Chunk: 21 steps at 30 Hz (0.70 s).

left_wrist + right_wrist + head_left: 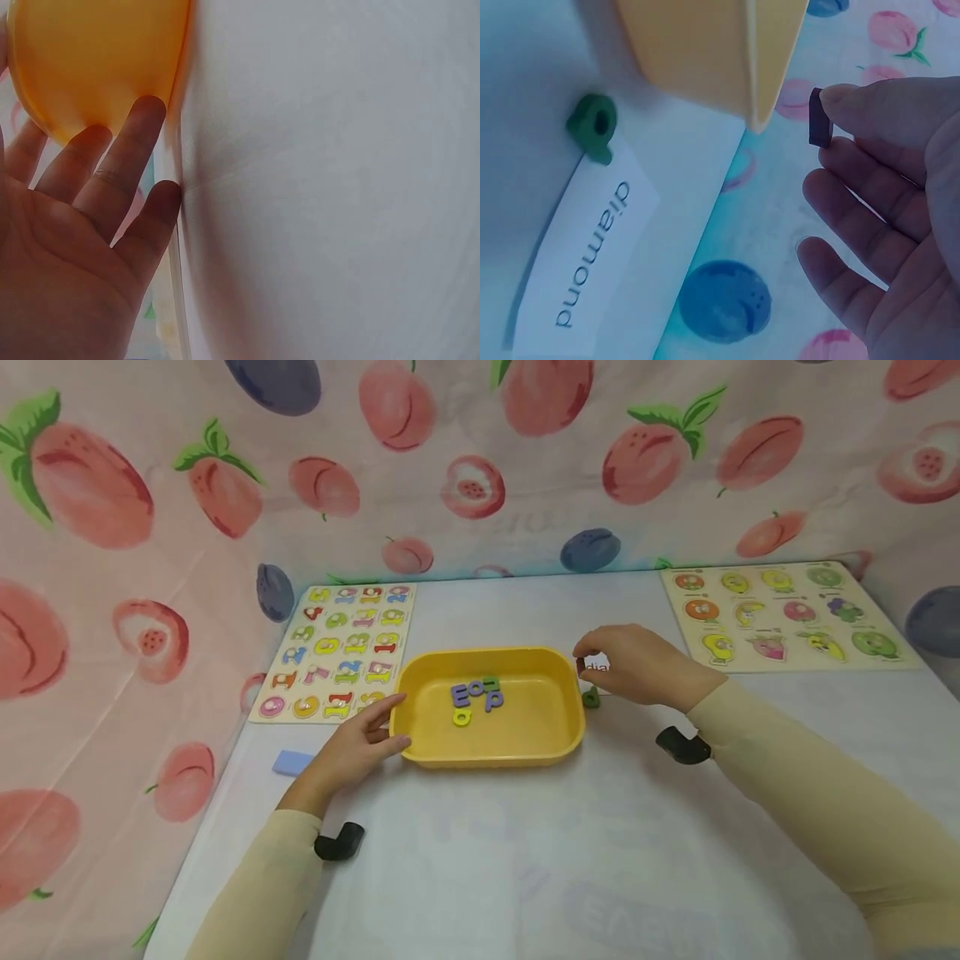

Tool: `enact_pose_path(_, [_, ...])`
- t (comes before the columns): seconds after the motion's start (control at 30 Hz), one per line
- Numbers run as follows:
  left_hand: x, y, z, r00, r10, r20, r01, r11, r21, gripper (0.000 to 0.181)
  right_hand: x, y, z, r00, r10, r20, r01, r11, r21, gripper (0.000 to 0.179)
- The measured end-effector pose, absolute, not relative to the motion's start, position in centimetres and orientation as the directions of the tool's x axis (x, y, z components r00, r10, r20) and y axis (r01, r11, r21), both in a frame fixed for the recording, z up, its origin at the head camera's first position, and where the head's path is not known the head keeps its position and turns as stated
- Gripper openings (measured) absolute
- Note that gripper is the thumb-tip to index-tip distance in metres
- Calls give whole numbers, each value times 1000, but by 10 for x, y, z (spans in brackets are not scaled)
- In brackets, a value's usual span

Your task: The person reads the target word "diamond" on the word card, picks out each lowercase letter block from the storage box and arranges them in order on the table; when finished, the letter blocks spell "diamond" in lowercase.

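Observation:
A yellow plastic basin (517, 739) holds several small letters, among them a purple E (460, 696), a purple p (493, 701) and a yellow letter (462, 717). My left hand (356, 747) touches the basin's left side with loosely extended fingers (112, 172). Beyond the basin's right rim, my right hand (633, 664) pinches a small dark piece (820, 118) between thumb and fingertip; it shows edge-on, so its shape is unclear. Below that hand lies a green letter (594, 126) at the end of a white card (577, 262) reading "diamond".
A number puzzle board (341, 652) lies at the left and a fruit puzzle board (787, 618) at the back right. A blue block (291, 763) sits near the left forearm. Peach-patterned cloth (480, 543) hangs behind the white table (465, 852).

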<state>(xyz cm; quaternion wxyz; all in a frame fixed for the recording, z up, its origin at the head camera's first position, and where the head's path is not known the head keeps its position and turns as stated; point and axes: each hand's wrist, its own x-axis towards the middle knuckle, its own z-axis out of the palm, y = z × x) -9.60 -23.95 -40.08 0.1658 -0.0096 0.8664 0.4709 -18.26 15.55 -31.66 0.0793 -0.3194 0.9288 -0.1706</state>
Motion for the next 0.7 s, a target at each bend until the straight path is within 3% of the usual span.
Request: enact_pose_path(0.7, [-96,-239,-401,-945,134,-299,-181,548,817,74,-178,195,-349,-859,-494,-133,-408,818,-406,29])
